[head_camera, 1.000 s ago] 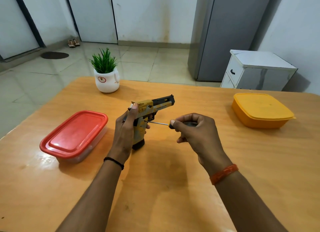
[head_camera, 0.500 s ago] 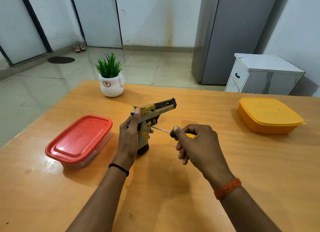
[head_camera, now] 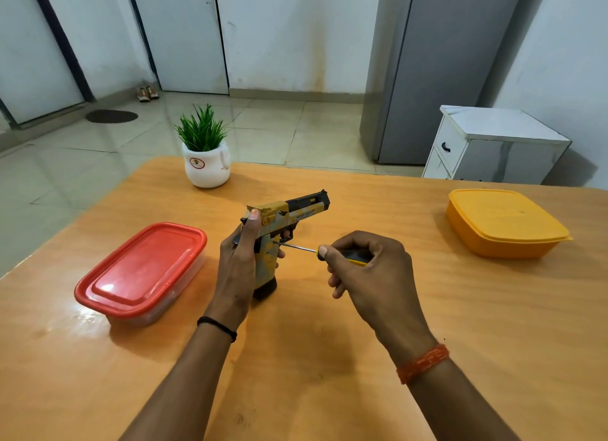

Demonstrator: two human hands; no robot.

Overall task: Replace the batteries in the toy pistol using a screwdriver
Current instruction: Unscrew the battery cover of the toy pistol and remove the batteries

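Note:
A yellow-and-black toy pistol (head_camera: 285,215) stands upright on its grip base at the middle of the wooden table (head_camera: 329,358), barrel pointing right. My left hand (head_camera: 238,266) wraps the back of its grip, thumb on the slide. My right hand (head_camera: 371,276) is closed around the black-and-yellow handle of a screwdriver (head_camera: 297,247). The thin metal shaft runs left and its tip touches the side of the pistol's grip.
A red-lidded clear container (head_camera: 141,272) lies left of the pistol. A yellow lidded box (head_camera: 503,223) sits at the right. A small potted plant (head_camera: 205,154) stands at the table's far edge. Beyond are a white cabinet (head_camera: 493,144) and a grey fridge (head_camera: 437,72).
My right hand has turned on the screwdriver handle, showing more of its yellow part. The tip stays against the pistol grip. The camera view has tilted slightly.

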